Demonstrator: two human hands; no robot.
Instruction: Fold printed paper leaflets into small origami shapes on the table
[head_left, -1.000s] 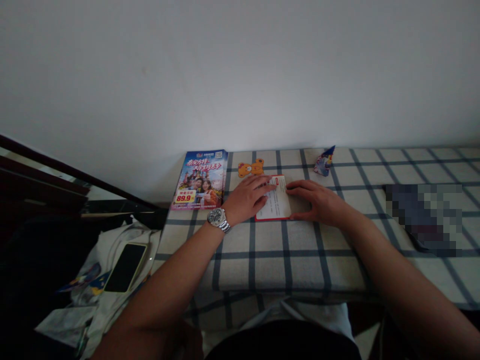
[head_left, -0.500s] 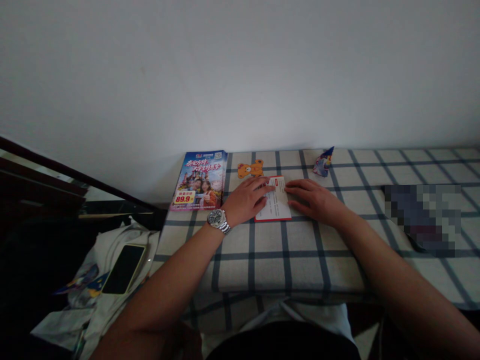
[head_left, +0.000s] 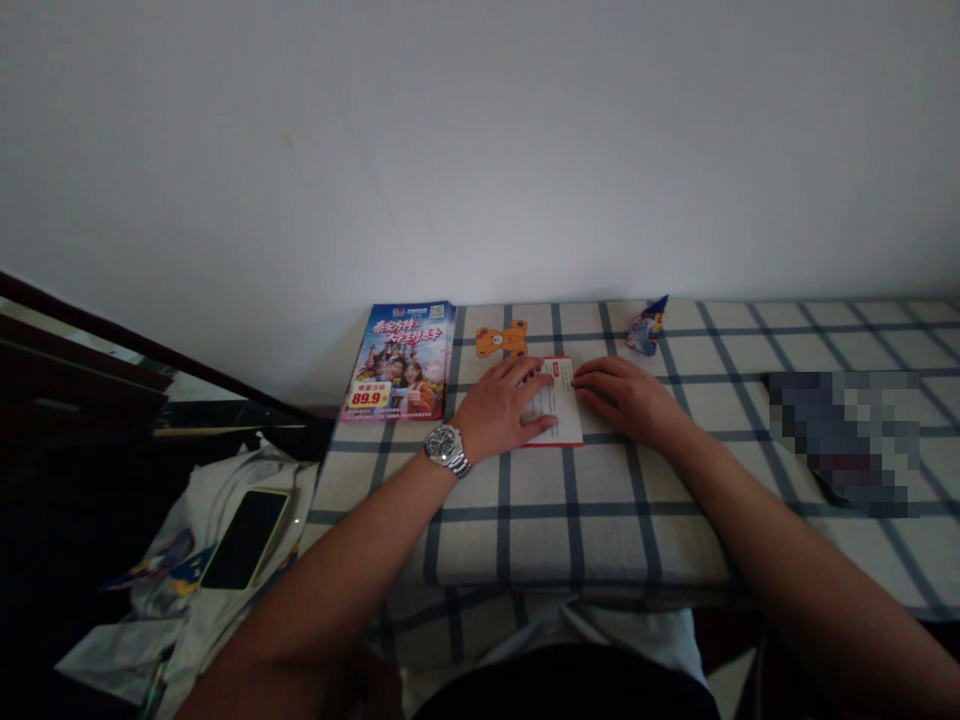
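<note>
A white printed leaflet [head_left: 568,408] with a red border lies flat on the checked cloth in front of me. My left hand [head_left: 504,408] rests over its left part, fingers spread and hiding much of the print; a metal watch [head_left: 446,450] is on that wrist. At the leaflet's right edge is my right hand [head_left: 624,400], palm down with fingers stretched out and fingertips at the paper. Just beyond the left hand sits an orange bear-shaped cutout [head_left: 502,339].
A stack of colourful flyers [head_left: 397,362] lies left by the wall. A crumpled blue wrapper [head_left: 647,328] stands beyond my right hand, and a dark blurred-out object [head_left: 840,440] lies far right. Down left, a phone [head_left: 244,540] rests on white fabric [head_left: 225,480].
My left hand has slid slightly to the right across the leaflet and covers more of its left side. The right hand has barely moved.
</note>
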